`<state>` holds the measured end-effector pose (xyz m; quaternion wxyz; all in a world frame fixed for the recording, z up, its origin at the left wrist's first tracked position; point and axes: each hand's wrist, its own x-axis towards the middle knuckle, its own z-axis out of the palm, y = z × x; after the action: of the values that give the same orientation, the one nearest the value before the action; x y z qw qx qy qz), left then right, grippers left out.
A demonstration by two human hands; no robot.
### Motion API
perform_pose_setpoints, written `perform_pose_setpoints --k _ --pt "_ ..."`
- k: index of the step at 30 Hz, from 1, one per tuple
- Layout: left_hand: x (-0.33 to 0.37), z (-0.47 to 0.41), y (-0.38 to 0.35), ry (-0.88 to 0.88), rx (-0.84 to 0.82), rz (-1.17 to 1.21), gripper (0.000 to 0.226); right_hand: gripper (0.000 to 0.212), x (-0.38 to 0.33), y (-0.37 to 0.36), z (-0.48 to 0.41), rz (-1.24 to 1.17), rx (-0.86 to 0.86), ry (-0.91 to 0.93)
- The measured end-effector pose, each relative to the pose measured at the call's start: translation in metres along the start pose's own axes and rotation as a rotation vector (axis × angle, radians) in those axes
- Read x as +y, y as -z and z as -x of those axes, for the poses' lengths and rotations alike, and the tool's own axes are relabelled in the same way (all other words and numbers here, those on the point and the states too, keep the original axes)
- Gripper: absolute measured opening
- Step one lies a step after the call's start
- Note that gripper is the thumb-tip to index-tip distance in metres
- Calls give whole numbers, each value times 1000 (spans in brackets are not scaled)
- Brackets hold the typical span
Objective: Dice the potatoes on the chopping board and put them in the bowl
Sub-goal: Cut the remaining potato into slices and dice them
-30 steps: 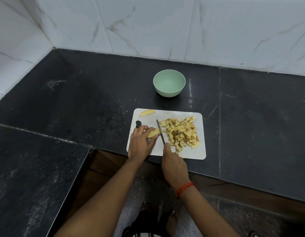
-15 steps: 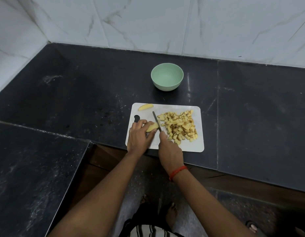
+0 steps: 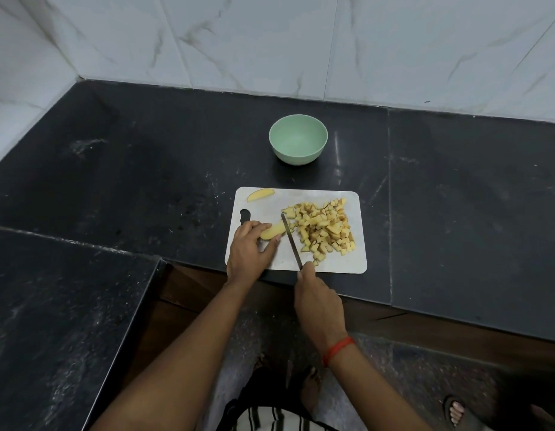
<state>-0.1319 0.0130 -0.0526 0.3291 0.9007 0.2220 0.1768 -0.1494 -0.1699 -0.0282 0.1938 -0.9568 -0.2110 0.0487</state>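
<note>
While left hand (image 3: 249, 247) holds potato wedge (image 3: 271, 232), right hand (image 3: 316, 301) grips knife (image 3: 291, 241), handle hidden.

The light is soft and even, seemingly from overhead: bright on the white wall tiles (image 3: 270, 42), dull on the black tabletop (image 3: 145, 166), where a pale streak of glare runs just right of the bowl (image 3: 298, 144). Shadows are faint, only a soft one under the left hand (image 3: 248, 250) on the chopping board (image 3: 332, 262). The wide lens bows the wall line, and the floor (image 3: 263, 331) below looks dim and blurry
</note>
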Motion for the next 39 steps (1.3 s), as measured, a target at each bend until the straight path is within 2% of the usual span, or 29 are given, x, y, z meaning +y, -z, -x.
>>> perform_pose_setpoints --k 9,19,23,31,35,39 --pt "3 0 0 -22 3 12 37 30 -18 -10 -39 78 46 26" --pt "-5 -6 -1 -83 -37 -33 35 34 -19 -8 -47 101 49 49" --pt "-5 -7 -1 -85 -46 -35 35 39 -21 -7 -58 107 -27 61" --pt "-5 -6 -3 -70 -39 -38 33 34 -21 -7 -56 97 39 95" --pt "-5 -6 -4 -56 -39 -29 33 50 -16 -5 -49 137 65 111" --pt "-3 -6 -3 -52 -38 -26 33 28 -9 -4 -33 215 -71 116"
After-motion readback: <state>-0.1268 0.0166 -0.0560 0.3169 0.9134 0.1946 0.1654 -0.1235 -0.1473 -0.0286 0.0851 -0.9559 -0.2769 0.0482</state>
